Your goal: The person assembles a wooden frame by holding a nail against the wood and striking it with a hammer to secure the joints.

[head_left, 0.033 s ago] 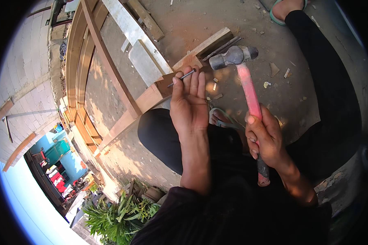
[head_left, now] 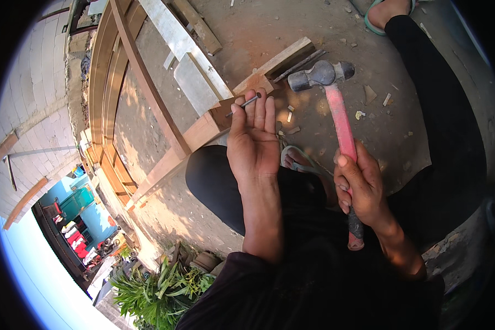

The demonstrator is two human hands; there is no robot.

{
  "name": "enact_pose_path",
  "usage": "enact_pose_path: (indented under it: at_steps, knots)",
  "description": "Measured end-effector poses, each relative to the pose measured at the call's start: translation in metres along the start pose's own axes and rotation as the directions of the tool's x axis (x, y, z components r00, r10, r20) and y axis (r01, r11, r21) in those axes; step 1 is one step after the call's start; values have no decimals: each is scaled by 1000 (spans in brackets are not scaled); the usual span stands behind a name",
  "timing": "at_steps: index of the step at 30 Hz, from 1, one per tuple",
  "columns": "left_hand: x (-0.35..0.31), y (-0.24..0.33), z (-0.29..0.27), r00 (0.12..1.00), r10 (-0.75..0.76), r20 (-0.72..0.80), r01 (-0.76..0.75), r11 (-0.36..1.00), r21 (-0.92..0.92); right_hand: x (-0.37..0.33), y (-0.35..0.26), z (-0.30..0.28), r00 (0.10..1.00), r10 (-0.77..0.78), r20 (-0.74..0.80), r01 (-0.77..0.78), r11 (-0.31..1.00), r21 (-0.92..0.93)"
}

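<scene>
My left hand [head_left: 253, 143] is turned palm up, pinching a dark nail [head_left: 246, 103] between thumb and index finger, the other fingers stretched out. The nail lies slantwise, its head at the upper right. Just beyond the fingertips is the end of a brown wooden beam [head_left: 201, 133]. In my right hand [head_left: 363, 184] is a hammer [head_left: 340, 118] with a worn pink handle and a dark grip end, my fingers wrapped round its lower handle. The metal head points up and away, off to the right of the nail and apart from the wood.
A wooden frame with curved rails [head_left: 100, 82] and a straight slat [head_left: 148, 80] spreads at the left. A pale board [head_left: 184, 41] and a short wood block [head_left: 286, 56] lie near the beam's end. Wood chips dot the ground [head_left: 258, 27]. A leafy plant [head_left: 159, 291] stands at lower left.
The hammer and my right hand have shifted slightly to the right. My left hand with the nail has barely moved.
</scene>
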State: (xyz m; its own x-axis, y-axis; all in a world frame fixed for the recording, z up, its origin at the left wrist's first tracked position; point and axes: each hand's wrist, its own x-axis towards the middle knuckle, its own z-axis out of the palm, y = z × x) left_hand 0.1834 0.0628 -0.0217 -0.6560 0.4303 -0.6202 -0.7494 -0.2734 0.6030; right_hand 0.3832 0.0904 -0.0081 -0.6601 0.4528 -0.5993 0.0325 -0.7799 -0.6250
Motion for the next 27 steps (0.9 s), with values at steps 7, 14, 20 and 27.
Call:
enact_pose_path:
  at_steps: [7,14,20,27]
  knots:
    - [22,-22,-15,958,206,199,-244,950,194,3,10,-5,995,-33,-99,35,999,21]
    - [6,-7,-13,988,143,63,-151,974,170,-10,-2,0,997,-51,-63,50,999,-17]
    - [11,-11,-14,977,167,133,-189,966,175,-12,-17,19,895,-309,-321,365,922,129]
    - [13,-9,-14,981,156,119,-176,969,177,2,-2,21,994,-85,-76,82,996,-38]
